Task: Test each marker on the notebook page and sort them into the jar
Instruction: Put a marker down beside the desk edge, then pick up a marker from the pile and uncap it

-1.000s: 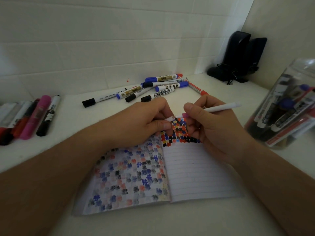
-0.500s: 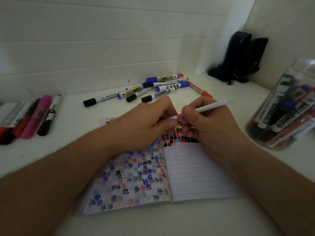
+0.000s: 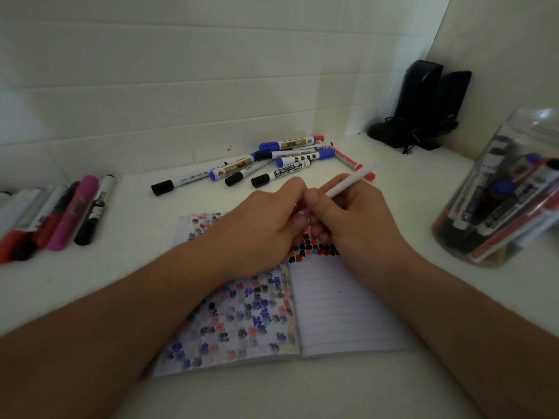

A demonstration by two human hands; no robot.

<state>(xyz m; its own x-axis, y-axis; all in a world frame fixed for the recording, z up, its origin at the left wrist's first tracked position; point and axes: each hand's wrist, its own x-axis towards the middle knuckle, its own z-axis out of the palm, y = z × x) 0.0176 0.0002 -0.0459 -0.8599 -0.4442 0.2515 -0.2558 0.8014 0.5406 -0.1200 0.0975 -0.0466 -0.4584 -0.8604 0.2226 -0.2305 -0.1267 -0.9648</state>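
Writing: one black-capped marker (image 3: 279,174) in the loose pile reads "WHITEBOARD MARKER"; the other barrels carry print too small to read
Right hand (image 3: 354,225): fingers and thumb curled round a slim white pen-like marker (image 3: 351,182), its barrel slanting up and away toward the back of the counter, a pink end just showing at the thumb
Left hand (image 3: 263,228): fingers curled, meeting the right hand at the pink end; whether it pinches the tip or a cap I cannot tell
Notebook (image 3: 341,313): lies open near the front edge of the counter (image 3: 408,189), under both hands; left page covered in blue, black and red blots, right page lined with a band of blots along its top
Loose pile (image 3: 272,164): blue, black and red capped markers at the back of the counter by the wall
Row at left edge (image 3: 60,219): red, black and pink markers side by side
Jar (image 3: 508,189): clear, at the right edge, holding many markers
Room: white tiled wall (image 3: 181,71); two dark speakers (image 3: 423,104) with cables in the back right corner
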